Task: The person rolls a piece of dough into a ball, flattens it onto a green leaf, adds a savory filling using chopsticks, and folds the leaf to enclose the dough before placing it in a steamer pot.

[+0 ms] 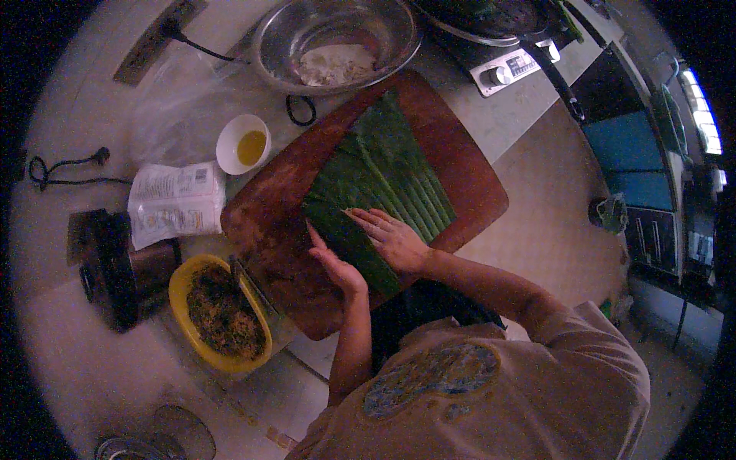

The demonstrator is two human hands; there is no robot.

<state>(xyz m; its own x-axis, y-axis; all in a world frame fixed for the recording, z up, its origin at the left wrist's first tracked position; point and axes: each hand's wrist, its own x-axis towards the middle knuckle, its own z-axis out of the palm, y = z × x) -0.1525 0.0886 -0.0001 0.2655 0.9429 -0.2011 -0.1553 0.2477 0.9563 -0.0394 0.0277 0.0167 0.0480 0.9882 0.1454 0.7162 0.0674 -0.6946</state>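
Note:
A large green leaf (pixel 376 167), which looks like banana leaf, lies on a reddish-brown board (pixel 483 190). Several parallel ridges run along its right part. My right hand (pixel 397 238) rests flat on the lower part of the leaf, fingers stretched out and pointing left. Beside the leaf's lower left edge is my left hand (pixel 342 270), turned on its side with the fingers extended. Whether the left fingertips touch the leaf edge is hard to tell in the dim light. Neither hand appears to grip anything.
A steel bowl (pixel 264 57) with pale flour or dough stands behind the board. Left are a white bowl (pixel 227 152) of yellow liquid, a printed packet (pixel 175 201) and a yellow tub (pixel 178 299) of chopped mixture. A pan handle (pixel 555 80) juts past the cooktop (pixel 489 89).

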